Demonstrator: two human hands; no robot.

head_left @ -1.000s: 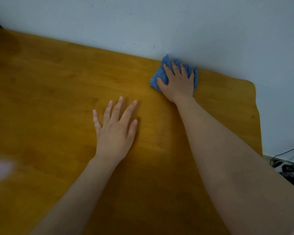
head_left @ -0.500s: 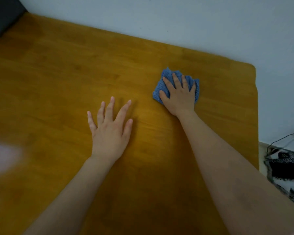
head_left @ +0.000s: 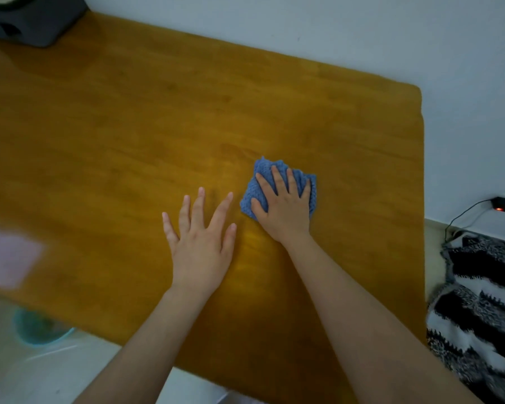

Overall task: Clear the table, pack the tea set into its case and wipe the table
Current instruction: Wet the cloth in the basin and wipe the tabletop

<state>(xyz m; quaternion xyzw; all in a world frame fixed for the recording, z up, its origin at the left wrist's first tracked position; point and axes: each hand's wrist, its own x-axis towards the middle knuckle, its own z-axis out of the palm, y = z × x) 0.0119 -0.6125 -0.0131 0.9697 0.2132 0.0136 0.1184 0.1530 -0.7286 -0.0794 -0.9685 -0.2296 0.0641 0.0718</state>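
Pressing a bunched, knobbly blue cloth (head_left: 263,170), right hand (head_left: 285,212) has a flat grip; left hand (head_left: 201,246) splayed wide.

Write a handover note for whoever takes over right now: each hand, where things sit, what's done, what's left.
Right hand: flat, fingers spread, pressing the blue cloth onto the table, right of centre.
Left hand: flat on bare wood beside the cloth, nothing in its grip.
Dark grey case: far left corner of the table; can't tell if it is shut.
Done: no tea ware shows in view; wiping is under way.
Left: wipe the rest of the tabletop, and check the blurred pink thing at the left edge.
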